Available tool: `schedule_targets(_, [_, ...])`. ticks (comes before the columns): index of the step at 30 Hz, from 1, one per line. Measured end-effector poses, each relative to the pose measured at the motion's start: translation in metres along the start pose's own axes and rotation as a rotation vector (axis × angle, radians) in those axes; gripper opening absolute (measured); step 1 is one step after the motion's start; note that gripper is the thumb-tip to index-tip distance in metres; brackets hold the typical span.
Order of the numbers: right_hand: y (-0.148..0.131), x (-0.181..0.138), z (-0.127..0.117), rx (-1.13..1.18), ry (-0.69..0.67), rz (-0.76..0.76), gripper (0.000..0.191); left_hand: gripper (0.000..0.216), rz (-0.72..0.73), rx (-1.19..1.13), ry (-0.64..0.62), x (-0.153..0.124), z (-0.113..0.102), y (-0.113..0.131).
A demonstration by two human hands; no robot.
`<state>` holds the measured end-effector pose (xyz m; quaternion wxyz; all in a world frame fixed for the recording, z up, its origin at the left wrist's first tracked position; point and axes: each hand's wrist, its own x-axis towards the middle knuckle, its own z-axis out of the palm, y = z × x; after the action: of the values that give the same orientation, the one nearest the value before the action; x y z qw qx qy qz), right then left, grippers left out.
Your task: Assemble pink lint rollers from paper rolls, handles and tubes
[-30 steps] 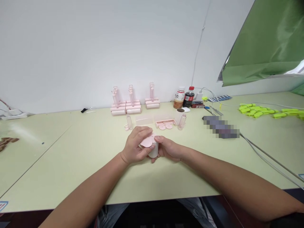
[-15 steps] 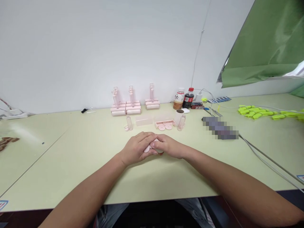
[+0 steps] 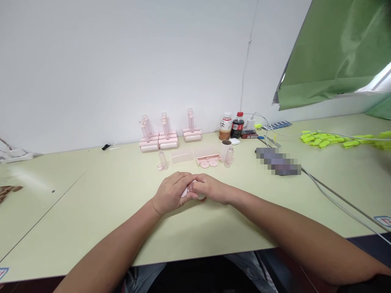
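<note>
Both hands meet over the table, wrapped round a white piece with a rounded end (image 3: 183, 193). Most of it is hidden by the fingers, so its kind cannot be made out. My left hand (image 3: 172, 191) is closed on its left side. From the right, my right hand (image 3: 212, 188) grips the same piece, its thumb pressed on top. Just beyond the hands lie an open pink tray (image 3: 209, 159) with two round pink discs (image 3: 209, 164) before it. A clear pink tube (image 3: 163, 160) stands to the left, and another tube (image 3: 229, 157) to the right beside a white roll (image 3: 225, 150).
Several pink roller units with upright handles (image 3: 168, 140) line the wall. Two bottles (image 3: 225, 127), a cola bottle (image 3: 237, 126) among them, stand at the back right. Farther right are a blurred dark object (image 3: 277, 161), cables (image 3: 332, 198) and several neon-yellow pieces (image 3: 324, 139).
The camera view has turned slightly, so the scene sits a little farther left. Both hands keep their hold on the white piece, with hardly any visible change in grip.
</note>
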<state>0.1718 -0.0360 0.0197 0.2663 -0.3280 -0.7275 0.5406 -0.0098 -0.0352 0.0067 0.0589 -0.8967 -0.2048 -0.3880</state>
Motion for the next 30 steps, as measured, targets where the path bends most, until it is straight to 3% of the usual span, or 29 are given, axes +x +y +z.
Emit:
schedule_targets(7, [-0.002, 0.002, 0.002, 0.040, -0.013, 0.056, 0.010, 0.046, -0.013, -0.004, -0.037, -0.002, -0.003, -0.002])
schedule_targets(14, [-0.006, 0.001, 0.001, 0.003, 0.005, 0.011, 0.012, 0.044, -0.096, -0.127, -0.036, -0.001, -0.006, -0.004])
schedule_targets(18, [-0.002, 0.000, 0.000, -0.053, -0.027, -0.024, 0.026, 0.045, -0.153, -0.197, -0.031, -0.002, -0.006, -0.004])
schedule_targets(24, [0.020, 0.003, 0.000, -0.256, 0.083, -0.052, 0.048, 0.040, -0.254, -0.263, -0.031, -0.001, -0.007, -0.004])
schedule_targets(27, [0.024, 0.002, -0.002, -0.253, 0.094, -0.089, 0.049, 0.034, -0.417, -0.324, 0.022, -0.001, -0.004, -0.003])
schedule_targets(30, [0.024, -0.001, -0.003, -0.294, 0.114, -0.074, 0.047, 0.036, -0.693, -0.423, 0.118, -0.003, 0.004, -0.005])
